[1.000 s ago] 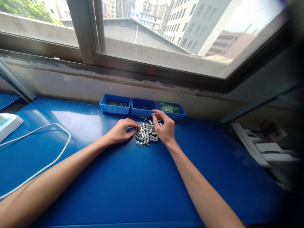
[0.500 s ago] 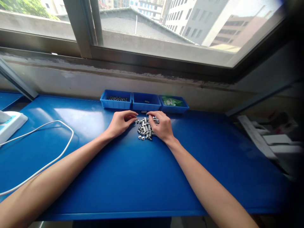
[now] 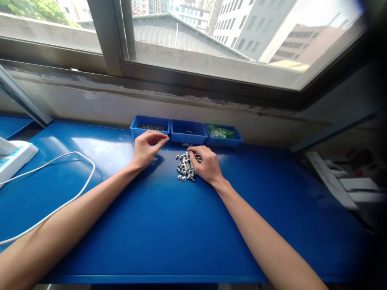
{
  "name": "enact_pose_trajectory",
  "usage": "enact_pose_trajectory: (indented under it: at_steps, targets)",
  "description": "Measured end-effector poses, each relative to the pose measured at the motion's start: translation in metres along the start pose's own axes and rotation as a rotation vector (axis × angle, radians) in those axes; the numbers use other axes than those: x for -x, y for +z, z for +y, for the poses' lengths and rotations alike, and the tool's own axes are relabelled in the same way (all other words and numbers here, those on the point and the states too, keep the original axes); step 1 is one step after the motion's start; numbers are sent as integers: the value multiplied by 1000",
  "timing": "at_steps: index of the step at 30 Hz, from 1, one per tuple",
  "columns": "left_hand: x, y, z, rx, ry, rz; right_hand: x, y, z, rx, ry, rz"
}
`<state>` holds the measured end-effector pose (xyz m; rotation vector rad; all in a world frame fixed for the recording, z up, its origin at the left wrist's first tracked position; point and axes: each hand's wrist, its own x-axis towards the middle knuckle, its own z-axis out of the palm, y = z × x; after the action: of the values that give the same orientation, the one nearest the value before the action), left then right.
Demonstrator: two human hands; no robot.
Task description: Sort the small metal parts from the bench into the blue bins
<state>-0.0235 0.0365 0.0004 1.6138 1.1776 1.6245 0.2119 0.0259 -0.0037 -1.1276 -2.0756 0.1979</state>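
Observation:
A heap of small metal fasteners (image 3: 186, 166), some with round heads and some like short cylinders, lies mid-table. My left hand (image 3: 147, 148) is raised just in front of the left blue bin (image 3: 135, 129), thumb and fingertips pinched together; whatever they hold is too small to make out. Over the right side of the heap rests my right hand (image 3: 205, 162), its thumb and forefinger closed at the far edge of the pile. What sits between those fingertips cannot be made out. Small metal pieces fill the bottom of the left bin.
The middle blue bin (image 3: 181, 139) has a small metal piece inside. In the right blue bin (image 3: 229, 142) is a green-and-clear plastic bag (image 3: 222, 132). A white cable (image 3: 90, 163) and a white power strip (image 3: 26, 153) lie at left. Behind the bins stands a wall with a window.
My left hand has lifted away from the heap, moving back and left toward the left bin, its fingertips now pinched. My right hand stays by the heap. The view has shifted slightly.

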Motion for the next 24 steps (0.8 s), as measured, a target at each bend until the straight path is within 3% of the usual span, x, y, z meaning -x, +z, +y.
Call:
enact_pose_trajectory:
  at_steps: [2,4,11,18,21,24]
  targets:
    - [-8,-3,-4,-78,86,124,0,1,1,-6,-6,-12]
    - [-13,-5,-8,-82,103,169,0,1,1,-18,-7,-9]
    - [-8,1,-15,-130,202,0,0,2,3,-24,-22,-2]
    - [-4,1,-8,-313,306,-7,0,2,4,-22,-24,-9]
    - [2,4,0,-318,417,-130,0,2,4,-21,-24,-5]
    - [10,6,6,-332,517,-380,0,3,5,-14,-31,-3]
